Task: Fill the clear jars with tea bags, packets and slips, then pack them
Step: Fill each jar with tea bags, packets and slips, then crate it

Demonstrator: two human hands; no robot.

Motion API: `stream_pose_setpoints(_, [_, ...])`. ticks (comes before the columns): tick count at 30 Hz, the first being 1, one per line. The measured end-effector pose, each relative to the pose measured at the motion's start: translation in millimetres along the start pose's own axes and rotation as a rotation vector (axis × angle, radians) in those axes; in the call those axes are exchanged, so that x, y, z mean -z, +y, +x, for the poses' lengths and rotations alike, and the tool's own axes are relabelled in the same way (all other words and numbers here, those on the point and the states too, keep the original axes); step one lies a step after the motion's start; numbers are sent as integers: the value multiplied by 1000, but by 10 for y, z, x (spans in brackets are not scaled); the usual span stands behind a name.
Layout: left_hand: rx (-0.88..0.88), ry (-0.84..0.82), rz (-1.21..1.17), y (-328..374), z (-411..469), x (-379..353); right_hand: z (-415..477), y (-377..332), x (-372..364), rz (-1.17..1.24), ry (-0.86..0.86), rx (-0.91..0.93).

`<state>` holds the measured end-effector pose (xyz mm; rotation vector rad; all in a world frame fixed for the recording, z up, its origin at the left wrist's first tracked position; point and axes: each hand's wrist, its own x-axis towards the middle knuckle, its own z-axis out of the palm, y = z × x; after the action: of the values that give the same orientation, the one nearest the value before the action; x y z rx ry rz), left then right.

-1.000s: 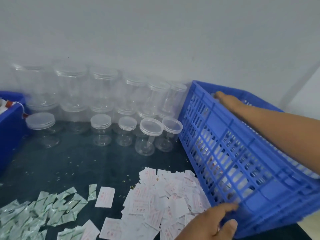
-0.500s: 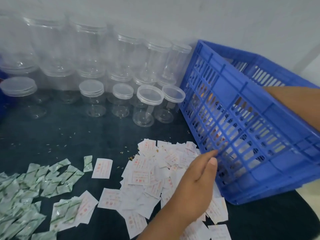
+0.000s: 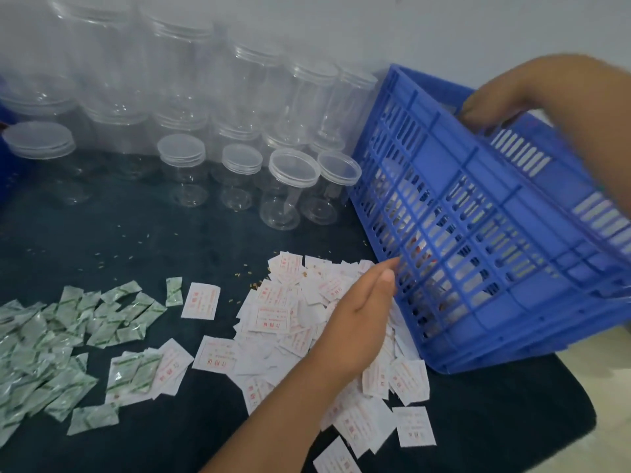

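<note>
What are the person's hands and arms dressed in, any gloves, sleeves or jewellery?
Nothing is worn that shows. The left hand and its forearm are bare, with no glove, ring, watch or sleeve. The right hand and its forearm are bare too, up to the frame's edge. Nails look short and unpainted.

Bare forearms [image 3: 273, 414] (no sleeves, no jewellery visible).

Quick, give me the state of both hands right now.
Left hand: open, flat against the slatted side of the blue crate, over the paper slips.
Right hand: fingers closed over the crate's far rim, holding it tilted.
</note>
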<state>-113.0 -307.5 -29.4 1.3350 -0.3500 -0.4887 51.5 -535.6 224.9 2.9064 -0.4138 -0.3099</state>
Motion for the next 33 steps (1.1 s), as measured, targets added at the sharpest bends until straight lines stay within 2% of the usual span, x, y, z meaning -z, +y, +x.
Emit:
stream_pose_setpoints(3, [-14, 30, 24, 90, -39, 9, -409, -145, 161, -18, 161, 125])
stream_pose_setpoints(5, [-43, 56, 34, 164, -73, 24, -719, -241, 341, -17, 376, 180])
stream_pose_setpoints(7, [-81, 77, 40, 241, -98, 55, -1073, -374, 306, 33, 531, 326])
stream_pose_setpoints(10, [-134, 128, 32, 351, -160, 116, -1652, -745, 40, 363, 582, 546])
stream_pose_setpoints(13, [-206, 248, -6, 433, -291, 225, -2061, -1200, -425, 857, 616, 685])
stream_pose_setpoints(14, [-227, 304, -17, 445, -348, 285, -2128, -1385, -643, 1057, 627, 667])
stream_pose_setpoints(16, [-255, 429, -52, 473, -459, 420, -2204, -1805, -1146, 1443, 636, 501])
stream_pose_setpoints(18, [-264, 566, -76, 507, -546, 567, -2216, -2241, -1625, 1821, 509, 271])
stream_pose_setpoints(20, [-260, 688, -103, 555, -588, 736, -2185, -2607, -2004, 2010, 345, 86])
stream_pose_setpoints(23, [-288, 849, -116, 596, -596, 1015, -2105, -2959, -2416, 2002, 258, 53])
stream_pose_setpoints(25, [-324, 925, -104, 624, -609, 1168, -2085, -3089, -2555, 1875, 278, 188])
stream_pose_setpoints(28, [-295, 926, 10, 721, -627, 1344, -2065, -3153, -2657, 1692, 286, 426])
stream_pose_setpoints(30, [-229, 872, 208, 844, -630, 1487, -2039, -3155, -2693, 1662, 254, 538])
stream_pose_setpoints(33, [-161, 903, 731, 1073, -619, 1896, -1999, -3175, -2722, 1666, 244, 601])
